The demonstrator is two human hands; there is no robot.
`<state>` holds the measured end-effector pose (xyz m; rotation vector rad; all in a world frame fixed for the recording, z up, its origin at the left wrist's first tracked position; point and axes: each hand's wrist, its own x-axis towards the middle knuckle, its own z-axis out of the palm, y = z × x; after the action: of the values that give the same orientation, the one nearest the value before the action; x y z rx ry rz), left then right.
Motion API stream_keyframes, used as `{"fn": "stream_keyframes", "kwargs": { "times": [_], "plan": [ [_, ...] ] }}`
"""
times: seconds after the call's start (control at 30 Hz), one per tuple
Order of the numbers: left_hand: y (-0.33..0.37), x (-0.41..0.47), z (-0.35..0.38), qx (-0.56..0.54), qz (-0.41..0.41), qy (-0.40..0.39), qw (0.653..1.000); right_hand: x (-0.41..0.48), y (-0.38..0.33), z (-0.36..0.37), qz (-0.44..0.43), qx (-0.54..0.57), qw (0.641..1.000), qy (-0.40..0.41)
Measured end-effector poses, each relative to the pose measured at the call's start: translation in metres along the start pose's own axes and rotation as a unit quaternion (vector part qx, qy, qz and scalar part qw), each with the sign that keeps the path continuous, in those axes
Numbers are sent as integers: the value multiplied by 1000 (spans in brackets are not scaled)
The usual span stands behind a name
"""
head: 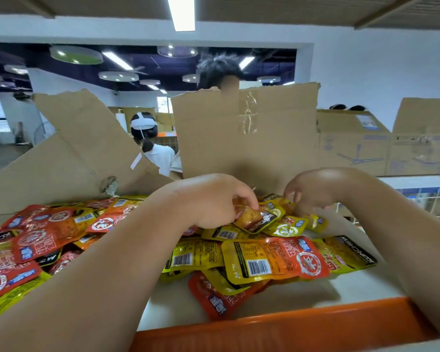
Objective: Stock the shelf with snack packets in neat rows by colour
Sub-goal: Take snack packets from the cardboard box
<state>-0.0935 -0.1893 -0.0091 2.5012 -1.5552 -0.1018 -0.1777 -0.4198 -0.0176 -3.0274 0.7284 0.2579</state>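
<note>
We're in a shop-style stocking bay inside a big open-plan hall: white shelf [315, 298] w/ orange front edge [290, 331], snack packets [264, 260] heaped loose on it, torn cardboard sheets [239, 138] as backing, fan-printed cartons [353, 148] to the right, round ceiling lamps [75, 55] + strip lights [117, 59] beyond.

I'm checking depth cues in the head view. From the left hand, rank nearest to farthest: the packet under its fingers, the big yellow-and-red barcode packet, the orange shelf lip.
1. The packet under its fingers, touching the left hand.
2. The big yellow-and-red barcode packet, just in front.
3. The orange shelf lip, at the very front.
</note>
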Motion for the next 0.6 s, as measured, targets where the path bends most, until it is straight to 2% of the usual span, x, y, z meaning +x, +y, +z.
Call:
{"fn": "stream_keyframes", "kwargs": {
  "times": [0.1,0.17,0.2,0.3,0.37,0.5,0.6],
  "plan": [
    [0,1,-1,-17,37,16,999,-4,-7,-1,0,-99,995,-8],
    [1,2,1,-27,47,28,998,-6,-9,-1,-8,-121,992,-24],
    [2,2,3,-32,47,34,998,-7,-8,-2,-17,-109,994,-24],
    [3,6,8,-23,23,63,997,-11,2,-3,-45,43,998,-7],
    [4,8,12,-11,2,69,998,-12,6,-3,-55,106,993,7],
    [6,9,13,-24,3,49,998,-6,2,1,-15,114,993,30],
    [4,9,12,-32,6,52,998,-3,-7,5,21,73,997,25]
  ]
}}
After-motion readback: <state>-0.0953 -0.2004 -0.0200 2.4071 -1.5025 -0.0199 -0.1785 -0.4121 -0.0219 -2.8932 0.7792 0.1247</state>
